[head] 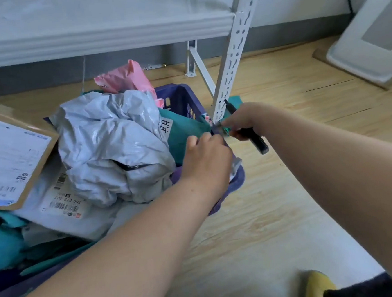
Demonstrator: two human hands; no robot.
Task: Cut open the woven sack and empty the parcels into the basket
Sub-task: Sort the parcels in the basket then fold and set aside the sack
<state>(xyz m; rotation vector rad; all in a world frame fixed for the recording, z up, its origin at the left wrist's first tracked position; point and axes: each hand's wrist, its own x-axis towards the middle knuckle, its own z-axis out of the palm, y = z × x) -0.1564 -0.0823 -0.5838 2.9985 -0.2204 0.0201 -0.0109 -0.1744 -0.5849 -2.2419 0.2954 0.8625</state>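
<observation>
Wood floor under everything. Purple basket (181, 98) sits w/ parcels heaped in it: crumpled grey bag (110, 143) on top, pink one (123, 77) behind, teal one (184, 130) at rim. My left hand (205, 157) pinches sth small at rim; right hand (242, 121) grips black cutter (256, 141). White rack post (232, 58) stands just beyond, crowding both hands.
</observation>
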